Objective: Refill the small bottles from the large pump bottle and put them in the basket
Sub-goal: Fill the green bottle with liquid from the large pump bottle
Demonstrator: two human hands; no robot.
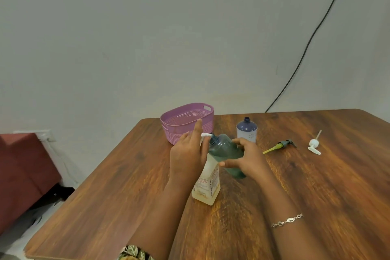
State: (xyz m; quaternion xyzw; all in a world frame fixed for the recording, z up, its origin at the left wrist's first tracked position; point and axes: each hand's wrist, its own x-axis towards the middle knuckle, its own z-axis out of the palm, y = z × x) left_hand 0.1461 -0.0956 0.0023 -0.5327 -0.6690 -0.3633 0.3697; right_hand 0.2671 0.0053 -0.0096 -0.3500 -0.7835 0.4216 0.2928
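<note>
- Two grips meet mid-worktop. The right grip is wrapped round the green bottle, thumb beneath and fingers over its far side.
- Green bottle is off the surface. Its long axis is tilted, with the base low toward the person and the open neck up-left, just beside the white spout.
- Pump bottle stands upright, left of the green one and touching it.
- Left grip lies over the pump head, forefinger lifted straight, clasping nothing that shows; it is the nearer one for the press.
- Judgement: neck and spout must line up before pumping, or the liquid will spill.
- Basket sits behind the left grip, with nothing seen inside.
- Second bottle stands uncapped behind the right grip.
</note>
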